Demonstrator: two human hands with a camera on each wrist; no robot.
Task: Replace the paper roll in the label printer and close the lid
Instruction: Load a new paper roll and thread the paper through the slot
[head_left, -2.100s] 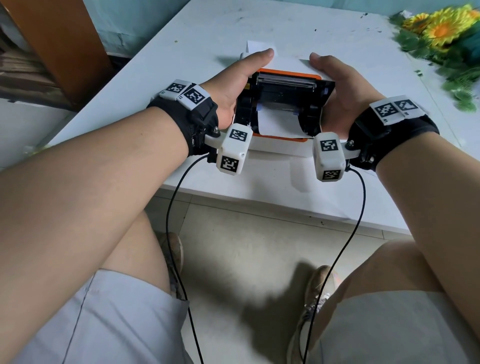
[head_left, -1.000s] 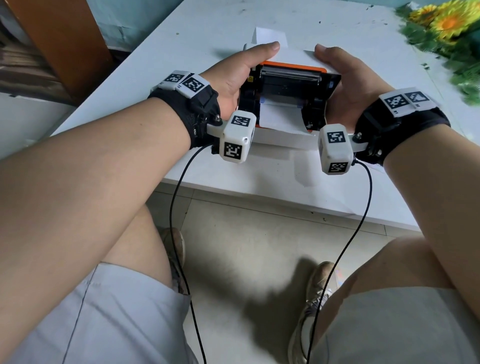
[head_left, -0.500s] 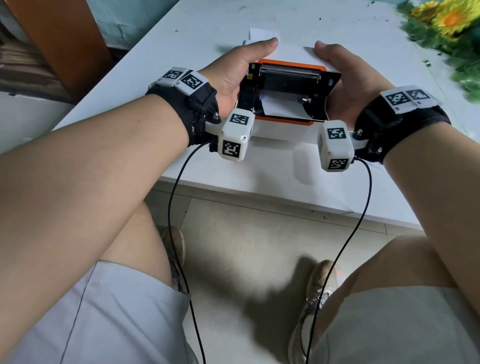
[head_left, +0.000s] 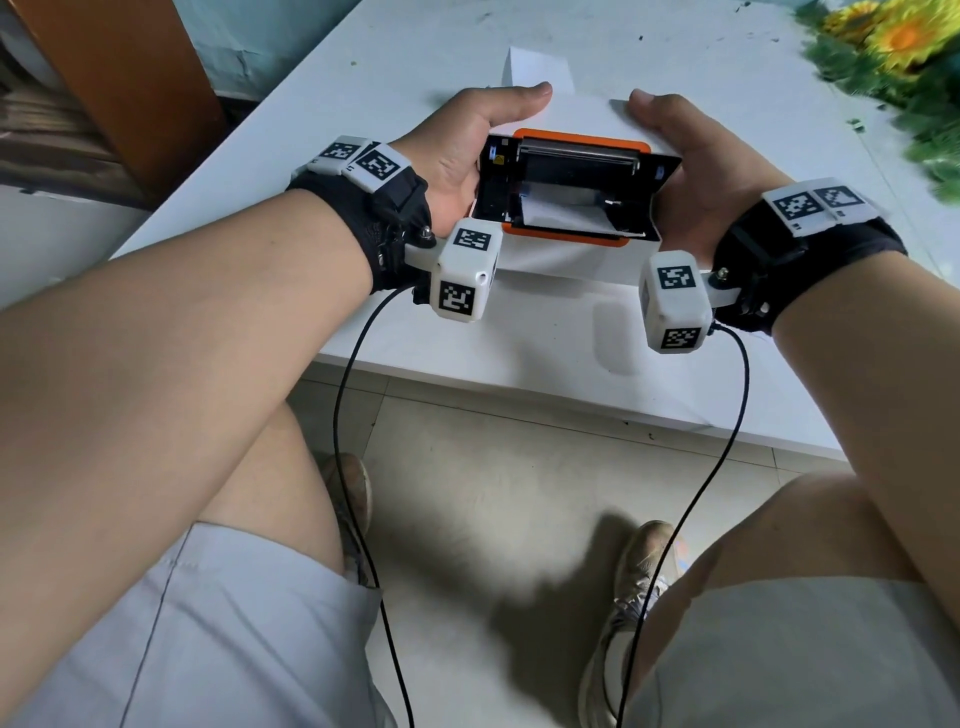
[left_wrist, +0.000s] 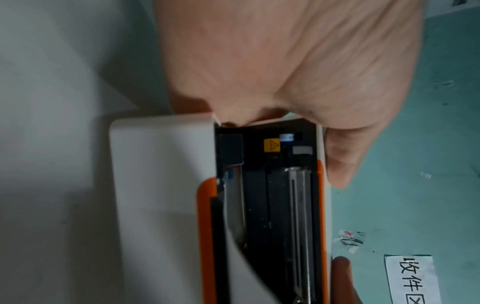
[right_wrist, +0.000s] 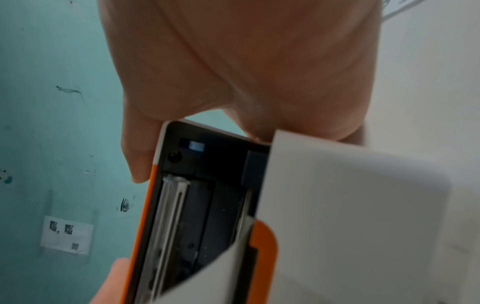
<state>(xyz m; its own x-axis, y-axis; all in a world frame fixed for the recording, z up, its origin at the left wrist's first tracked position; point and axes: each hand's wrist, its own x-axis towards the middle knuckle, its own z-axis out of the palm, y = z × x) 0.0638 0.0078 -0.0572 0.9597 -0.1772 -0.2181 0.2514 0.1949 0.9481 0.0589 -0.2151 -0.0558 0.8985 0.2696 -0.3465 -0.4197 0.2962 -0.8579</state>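
The white label printer (head_left: 566, 260) with orange trim stands near the table's front edge. Its lid (head_left: 576, 156) is tilted part-way down over the body, and white paper (head_left: 558, 212) shows in the gap. My left hand (head_left: 462, 140) grips the lid's left end, thumb along its back. My right hand (head_left: 685, 156) grips the right end the same way. The left wrist view shows my left hand (left_wrist: 285, 61) at the hinge corner, between the lid (left_wrist: 285, 205) and the body (left_wrist: 161, 185). In the right wrist view my right hand (right_wrist: 259, 61) clasps the lid (right_wrist: 182, 205). My other fingers are hidden.
A white sheet (head_left: 535, 67) lies just behind the printer. Artificial sunflowers (head_left: 893, 41) lie at the table's far right. The table edge (head_left: 519, 384) runs close below my wrists, and a wooden cabinet (head_left: 130, 78) stands left. Camera cables hang toward the floor.
The lid has swung down toward the printer body, narrowing the gap over the paper. Both hands have stayed on its ends with thumbs behind it.
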